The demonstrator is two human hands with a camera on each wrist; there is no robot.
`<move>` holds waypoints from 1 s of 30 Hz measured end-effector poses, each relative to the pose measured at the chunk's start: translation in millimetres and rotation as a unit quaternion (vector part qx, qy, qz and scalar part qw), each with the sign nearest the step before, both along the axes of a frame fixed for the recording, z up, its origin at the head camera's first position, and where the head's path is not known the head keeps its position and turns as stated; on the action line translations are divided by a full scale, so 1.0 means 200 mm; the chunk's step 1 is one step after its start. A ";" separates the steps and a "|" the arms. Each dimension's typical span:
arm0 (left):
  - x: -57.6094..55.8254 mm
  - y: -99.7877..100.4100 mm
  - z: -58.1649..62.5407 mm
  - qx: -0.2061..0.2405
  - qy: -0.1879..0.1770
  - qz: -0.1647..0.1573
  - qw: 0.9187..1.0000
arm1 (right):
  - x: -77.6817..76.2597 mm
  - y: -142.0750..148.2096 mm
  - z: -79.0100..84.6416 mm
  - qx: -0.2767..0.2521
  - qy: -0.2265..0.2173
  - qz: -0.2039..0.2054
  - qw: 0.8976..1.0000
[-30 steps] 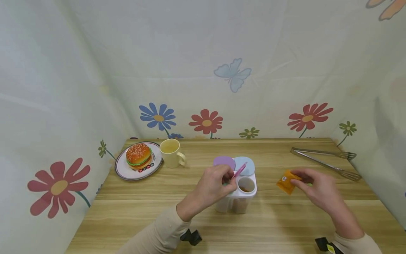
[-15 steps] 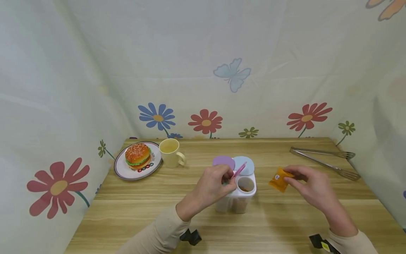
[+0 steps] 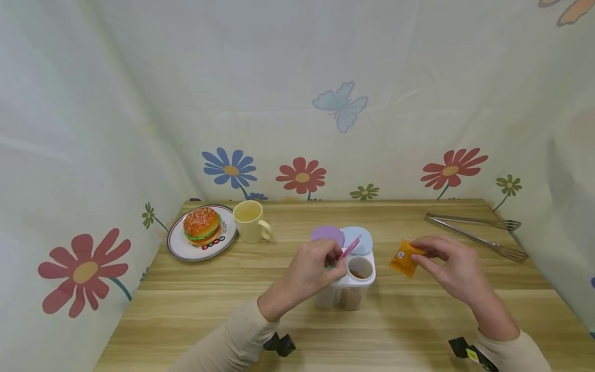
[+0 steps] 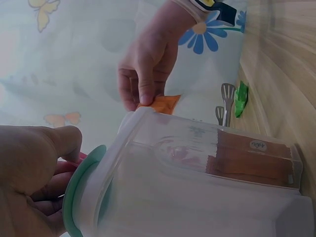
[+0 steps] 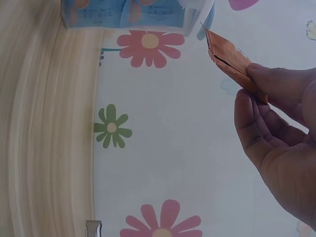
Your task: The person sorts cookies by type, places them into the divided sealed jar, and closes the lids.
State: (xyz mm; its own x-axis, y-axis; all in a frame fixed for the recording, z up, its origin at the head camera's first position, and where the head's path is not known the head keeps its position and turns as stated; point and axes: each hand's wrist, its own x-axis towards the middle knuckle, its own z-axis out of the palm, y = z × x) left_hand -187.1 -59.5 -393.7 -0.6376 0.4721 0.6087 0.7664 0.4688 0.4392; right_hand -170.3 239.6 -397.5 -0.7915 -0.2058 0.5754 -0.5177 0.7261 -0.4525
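A clear storage box with a white top stands mid-table. Purple and blue round lids cover its rear compartments. At its front left, my left hand pinches a pink lid, tilted up beside the uncovered front-right opening. Under that hand, a green lid shows in the left wrist view. A reddish-brown packet lies low inside the box. To the right of the box, my right hand pinches a small orange packet between thumb and fingers, above the table.
Metal tongs lie at the back right, and a green packet is near them. At the back left are a plate bearing a burger and a yellow mug. Printed cloth walls border the table.
My right hand has carried the orange packet leftward and slightly away from me, closer to the box. The left hand and the pink lid stay where they were.
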 end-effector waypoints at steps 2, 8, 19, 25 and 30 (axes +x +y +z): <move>0.00 0.00 0.00 0.000 0.001 0.001 1.000 | 0.00 -0.01 0.01 0.000 -0.001 0.000 1.000; 0.00 0.00 0.00 -0.002 -0.002 0.003 1.000 | 0.00 -0.03 0.02 0.002 -0.003 -0.003 1.000; 0.00 -0.01 -0.01 -0.001 -0.006 0.004 1.000 | 0.01 -0.08 0.05 -0.025 0.006 0.016 1.000; 0.01 0.00 -0.01 0.000 -0.004 0.002 1.000 | 0.01 -0.11 0.06 -0.040 0.014 0.038 0.998; 0.01 0.00 -0.01 0.001 -0.003 0.004 1.000 | 0.01 -0.14 0.07 -0.041 0.013 0.041 0.998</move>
State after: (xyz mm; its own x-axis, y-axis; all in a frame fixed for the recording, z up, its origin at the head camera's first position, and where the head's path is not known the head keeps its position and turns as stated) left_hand -186.0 -60.4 -395.4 -0.6446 0.4668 0.6054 0.7604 0.4737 0.4443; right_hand -167.6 211.7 -383.3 -0.7586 -0.2204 0.6132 -0.5862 0.6416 -0.4947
